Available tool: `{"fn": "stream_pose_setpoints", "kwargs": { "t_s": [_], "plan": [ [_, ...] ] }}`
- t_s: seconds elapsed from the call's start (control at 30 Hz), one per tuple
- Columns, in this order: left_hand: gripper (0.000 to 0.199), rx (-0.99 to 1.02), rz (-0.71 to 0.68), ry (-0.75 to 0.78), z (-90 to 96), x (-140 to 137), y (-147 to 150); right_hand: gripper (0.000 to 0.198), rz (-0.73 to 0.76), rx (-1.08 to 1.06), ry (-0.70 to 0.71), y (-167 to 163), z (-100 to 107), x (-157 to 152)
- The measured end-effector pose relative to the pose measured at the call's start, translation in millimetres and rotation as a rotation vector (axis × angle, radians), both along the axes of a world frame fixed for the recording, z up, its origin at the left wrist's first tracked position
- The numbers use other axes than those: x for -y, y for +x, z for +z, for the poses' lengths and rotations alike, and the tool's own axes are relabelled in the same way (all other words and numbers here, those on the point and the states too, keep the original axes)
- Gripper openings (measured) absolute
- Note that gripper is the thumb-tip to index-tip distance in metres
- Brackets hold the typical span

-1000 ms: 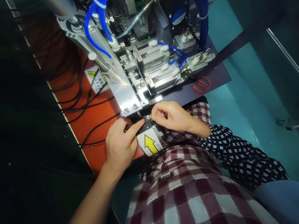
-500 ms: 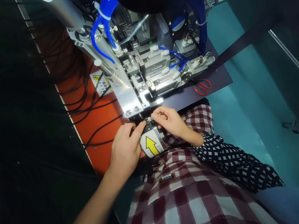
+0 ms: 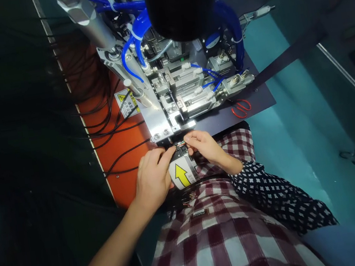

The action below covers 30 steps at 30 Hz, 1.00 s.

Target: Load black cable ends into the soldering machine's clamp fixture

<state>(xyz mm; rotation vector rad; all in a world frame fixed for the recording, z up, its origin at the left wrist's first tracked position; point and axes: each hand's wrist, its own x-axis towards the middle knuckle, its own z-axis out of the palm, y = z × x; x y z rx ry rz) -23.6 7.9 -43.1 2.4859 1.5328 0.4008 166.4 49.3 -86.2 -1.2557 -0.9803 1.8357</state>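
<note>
My right hand is closed in a pinch, thumb against forefinger, on the end of some thin coloured wires. These wires lie over a small dark fixture at the front of a metal machine. From the left, my left hand rests beside that fixture, its thumb stretched to the wires and the other fingers bent apart from it. Nothing shows gripped in the left hand, though its fingertips are partly hidden. Below the fixture is a white label with a yellow arrow.
Blue air tubes and a black cylinder stand over the machine. Black cables cross the orange surface on the left, near a warning label. A red loop lies on the dark plate at right.
The view has shifted slightly, so the machine appears a little lower and further right. Both hands stay at the fixture, with the right still pinching the wires.
</note>
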Motion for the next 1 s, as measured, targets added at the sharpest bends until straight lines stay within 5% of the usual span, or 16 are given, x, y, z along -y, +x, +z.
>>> {"fn": "stream_pose_setpoints", "kwargs": {
  "t_s": [0.43,0.67,1.0],
  "plan": [
    [0.039,-0.072,0.021,0.043,-5.9,-4,12,0.027,-0.038,0.053,0.119,-11,-2,6],
    [0.04,0.194,0.192,0.009,-9.4,20,-12,0.027,-0.027,0.037,0.111,-9,-4,7],
    [0.047,-0.274,0.301,0.081,-15.3,58,-27,0.037,-0.091,0.017,0.075,-5,-6,5]
  ]
}}
